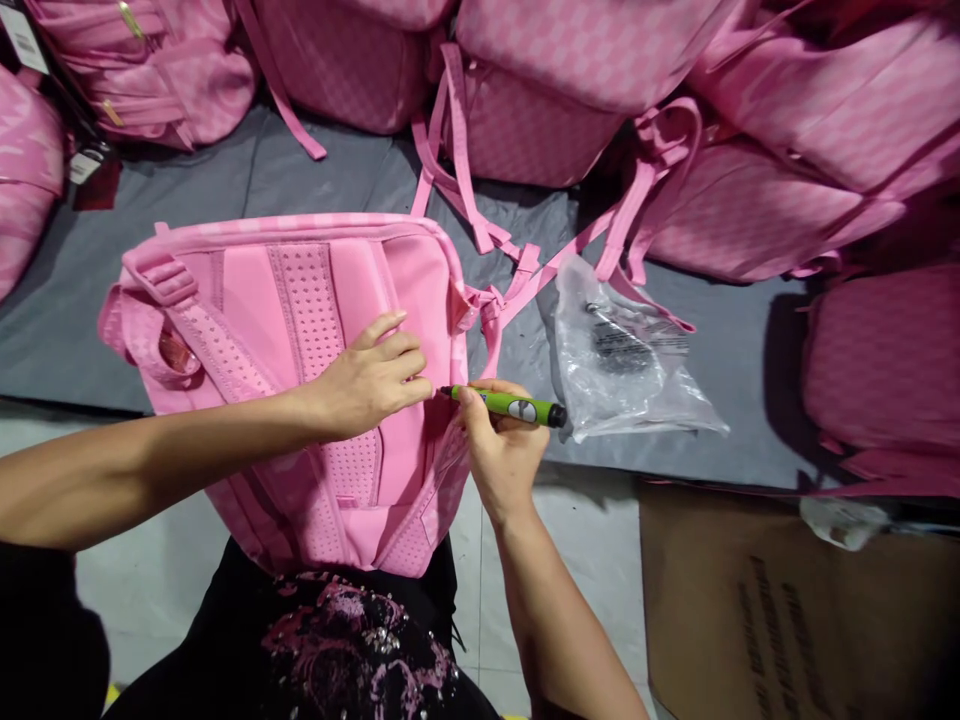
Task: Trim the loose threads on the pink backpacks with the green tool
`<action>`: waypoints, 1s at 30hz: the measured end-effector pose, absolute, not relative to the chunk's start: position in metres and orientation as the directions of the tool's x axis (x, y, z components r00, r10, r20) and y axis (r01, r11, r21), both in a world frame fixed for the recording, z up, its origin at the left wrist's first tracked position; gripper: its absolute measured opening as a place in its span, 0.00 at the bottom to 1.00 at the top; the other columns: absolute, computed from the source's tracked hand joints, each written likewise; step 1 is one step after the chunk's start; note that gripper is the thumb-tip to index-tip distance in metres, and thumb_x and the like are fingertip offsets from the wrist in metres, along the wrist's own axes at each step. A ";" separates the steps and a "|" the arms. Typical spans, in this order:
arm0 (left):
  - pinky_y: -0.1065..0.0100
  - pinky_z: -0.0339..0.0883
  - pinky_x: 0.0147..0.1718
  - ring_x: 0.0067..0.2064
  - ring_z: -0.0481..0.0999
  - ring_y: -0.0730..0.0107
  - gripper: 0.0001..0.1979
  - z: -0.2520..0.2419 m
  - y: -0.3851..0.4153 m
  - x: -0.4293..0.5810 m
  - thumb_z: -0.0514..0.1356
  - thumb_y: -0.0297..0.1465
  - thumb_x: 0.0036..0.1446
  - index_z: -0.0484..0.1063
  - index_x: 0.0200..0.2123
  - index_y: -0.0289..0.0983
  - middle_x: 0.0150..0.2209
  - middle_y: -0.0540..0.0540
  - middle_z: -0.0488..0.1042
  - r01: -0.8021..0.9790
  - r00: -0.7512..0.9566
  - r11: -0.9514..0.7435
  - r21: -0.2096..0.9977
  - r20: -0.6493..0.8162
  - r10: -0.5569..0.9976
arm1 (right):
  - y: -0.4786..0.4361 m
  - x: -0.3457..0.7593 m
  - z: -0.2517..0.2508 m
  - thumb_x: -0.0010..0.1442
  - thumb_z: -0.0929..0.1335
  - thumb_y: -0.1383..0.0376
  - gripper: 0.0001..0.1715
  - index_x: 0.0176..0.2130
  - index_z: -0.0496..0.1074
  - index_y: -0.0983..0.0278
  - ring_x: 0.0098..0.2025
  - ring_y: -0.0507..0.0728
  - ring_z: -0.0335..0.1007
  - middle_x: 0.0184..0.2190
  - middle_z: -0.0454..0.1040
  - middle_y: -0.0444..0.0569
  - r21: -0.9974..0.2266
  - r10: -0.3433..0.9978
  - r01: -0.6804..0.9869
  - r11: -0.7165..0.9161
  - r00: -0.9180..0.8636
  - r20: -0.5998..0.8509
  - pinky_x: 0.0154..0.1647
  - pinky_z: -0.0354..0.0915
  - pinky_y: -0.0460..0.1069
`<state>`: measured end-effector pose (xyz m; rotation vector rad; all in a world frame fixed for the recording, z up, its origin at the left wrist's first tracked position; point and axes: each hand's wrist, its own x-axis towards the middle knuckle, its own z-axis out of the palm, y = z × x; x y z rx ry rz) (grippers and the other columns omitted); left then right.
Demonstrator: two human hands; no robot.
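A pink backpack (255,275) lies on its front, its padded back panel and shoulder straps facing up, partly over the table edge by my lap. My left hand (367,380) rests on the back panel with its fingers apart and slightly bent; its thumb is hidden. Pinched in my right hand (506,460) is a green marker (499,402), with its black tip pointing left near the backpack's side edge and my left fingertips. A knotted pink strap (491,300) hangs at the bag's upper right corner.
A clear plastic bag (630,370) lies on the grey-covered table (739,350) to the right. Several pink backpacks (555,60) line the back and right side. A cardboard box (720,600) is at the lower right. Paper tags (86,165) hang at the far left.
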<state>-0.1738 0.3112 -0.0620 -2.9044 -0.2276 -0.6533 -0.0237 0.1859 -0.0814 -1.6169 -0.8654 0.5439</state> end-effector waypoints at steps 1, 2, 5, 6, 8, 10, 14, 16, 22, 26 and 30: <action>0.54 0.55 0.64 0.44 0.70 0.67 0.14 -0.061 0.311 -0.174 0.51 0.25 0.67 0.73 0.31 0.41 0.32 0.51 0.72 0.173 0.894 -0.980 -0.095 0.433 0.116 | 0.186 -0.024 -0.081 0.58 0.72 0.57 0.12 0.37 0.73 0.63 0.24 0.52 0.69 0.26 0.74 0.43 -0.968 0.781 0.241 -0.064 0.616 0.102 0.26 0.66 0.48; 0.53 0.56 0.63 0.44 0.70 0.66 0.14 -0.060 0.310 -0.175 0.51 0.25 0.66 0.73 0.31 0.40 0.32 0.51 0.72 0.166 0.894 -0.983 -0.075 0.432 0.118 | 0.186 -0.024 -0.080 0.59 0.71 0.57 0.12 0.37 0.73 0.63 0.24 0.52 0.69 0.25 0.74 0.43 -0.967 0.790 0.247 -0.066 0.605 0.100 0.26 0.66 0.48; 0.50 0.58 0.61 0.43 0.70 0.63 0.10 -0.060 0.311 -0.177 0.54 0.24 0.64 0.72 0.32 0.39 0.33 0.49 0.74 0.162 0.898 -0.984 -0.068 0.424 0.118 | 0.185 -0.022 -0.078 0.60 0.71 0.57 0.12 0.37 0.73 0.63 0.24 0.51 0.69 0.25 0.73 0.42 -0.945 0.817 0.318 -0.079 0.564 0.121 0.27 0.66 0.47; 0.50 0.58 0.60 0.43 0.70 0.62 0.10 -0.061 0.312 -0.177 0.54 0.24 0.63 0.72 0.31 0.39 0.33 0.48 0.74 0.164 0.898 -0.984 -0.077 0.425 0.116 | 0.185 -0.021 -0.078 0.61 0.70 0.56 0.12 0.37 0.73 0.63 0.24 0.51 0.69 0.25 0.73 0.42 -0.938 0.817 0.338 -0.079 0.561 0.133 0.27 0.65 0.46; 0.49 0.58 0.59 0.44 0.71 0.60 0.09 -0.064 0.312 -0.176 0.55 0.23 0.61 0.72 0.31 0.39 0.34 0.47 0.74 0.168 0.897 -0.982 -0.089 0.427 0.115 | 0.184 -0.019 -0.077 0.61 0.70 0.56 0.13 0.36 0.73 0.63 0.24 0.51 0.69 0.25 0.74 0.42 -0.932 0.819 0.357 -0.067 0.553 0.152 0.27 0.65 0.46; 0.48 0.57 0.59 0.45 0.71 0.58 0.09 -0.064 0.309 -0.175 0.55 0.23 0.61 0.72 0.31 0.39 0.33 0.47 0.74 0.162 0.894 -0.982 -0.092 0.434 0.107 | 0.184 -0.019 -0.077 0.61 0.70 0.56 0.13 0.35 0.73 0.63 0.23 0.51 0.68 0.24 0.73 0.42 -0.926 0.826 0.373 -0.057 0.539 0.166 0.26 0.65 0.46; 0.50 0.59 0.55 0.43 0.72 0.58 0.08 -0.053 0.308 -0.174 0.56 0.26 0.63 0.71 0.31 0.38 0.31 0.47 0.73 0.147 0.896 -0.984 -0.105 0.435 0.088 | 0.185 -0.021 -0.076 0.61 0.70 0.56 0.13 0.36 0.74 0.64 0.23 0.51 0.68 0.23 0.73 0.42 -0.926 0.819 0.376 -0.041 0.544 0.184 0.26 0.64 0.46; 0.55 0.63 0.46 0.36 0.72 0.59 0.08 -0.044 0.319 -0.175 0.58 0.29 0.62 0.70 0.29 0.38 0.30 0.47 0.73 0.109 0.927 -0.983 -0.145 0.373 0.048 | 0.183 -0.021 -0.075 0.61 0.69 0.56 0.14 0.35 0.74 0.64 0.22 0.51 0.67 0.22 0.72 0.41 -0.926 0.826 0.373 -0.052 0.537 0.170 0.25 0.64 0.45; 0.62 0.58 0.32 0.25 0.71 0.64 0.13 -0.018 0.365 -0.192 0.65 0.38 0.55 0.71 0.22 0.40 0.22 0.49 0.74 0.022 0.983 -0.984 -0.179 0.185 -0.011 | 0.167 -0.035 -0.062 0.65 0.68 0.57 0.17 0.49 0.74 0.64 0.37 0.54 0.79 0.41 0.81 0.50 -0.931 0.834 0.325 0.167 0.457 0.309 0.39 0.73 0.47; 0.65 0.55 0.28 0.26 0.73 0.65 0.16 0.026 0.322 -0.220 0.64 0.42 0.57 0.72 0.23 0.39 0.23 0.49 0.75 0.215 0.963 -0.960 -0.178 0.200 0.179 | 0.161 -0.061 -0.039 0.69 0.64 0.63 0.18 0.57 0.71 0.59 0.52 0.55 0.75 0.50 0.79 0.50 -0.751 0.767 0.511 0.418 0.244 0.593 0.55 0.69 0.51; 0.68 0.49 0.25 0.24 0.70 0.69 0.14 0.081 0.247 -0.235 0.60 0.39 0.60 0.73 0.26 0.37 0.22 0.49 0.74 0.470 0.880 -0.880 -0.069 0.112 0.461 | 0.151 -0.069 -0.005 0.67 0.66 0.69 0.21 0.57 0.70 0.54 0.52 0.57 0.75 0.48 0.80 0.46 -0.455 0.611 0.696 0.556 0.029 0.791 0.54 0.67 0.54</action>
